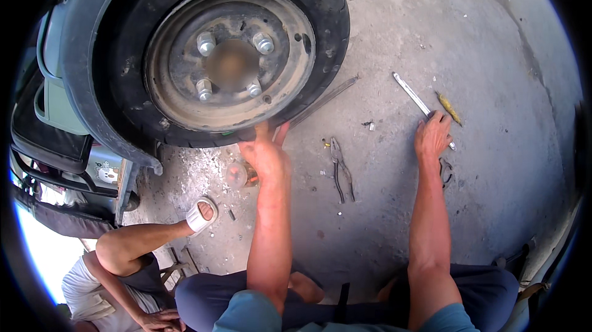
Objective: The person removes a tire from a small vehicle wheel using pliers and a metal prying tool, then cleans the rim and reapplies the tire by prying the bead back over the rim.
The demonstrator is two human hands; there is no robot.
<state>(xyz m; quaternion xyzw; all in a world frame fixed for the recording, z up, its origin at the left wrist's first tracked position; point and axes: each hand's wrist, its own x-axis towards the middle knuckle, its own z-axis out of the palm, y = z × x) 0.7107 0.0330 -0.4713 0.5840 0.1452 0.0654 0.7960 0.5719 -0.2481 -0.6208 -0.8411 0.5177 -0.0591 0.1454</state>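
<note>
My left hand [265, 153] is at the lower edge of a black tyre [327, 36] on a steel rim [179, 107] with four bolts. Its fingers are bent up against the tyre, and what they hold is hidden. Beside it are a red metal piece [282, 132] and a long dark bar [327, 99]. My right hand [433, 133] is closed on a long silver wrench [407, 88] lying on the floor. A yellow tool [448, 107] lies just beside it. Pliers [339, 172] lie between my hands, and a dark tool [446, 173] is partly behind my right wrist.
The vehicle's grey-green body and fender [80, 79] fill the upper left. A clear plastic jar [237, 175] stands below the tyre. Another person [117, 252] sits at lower left, one sandalled foot [202, 215] reaching toward my left arm. Small debris dots the concrete floor [493, 178].
</note>
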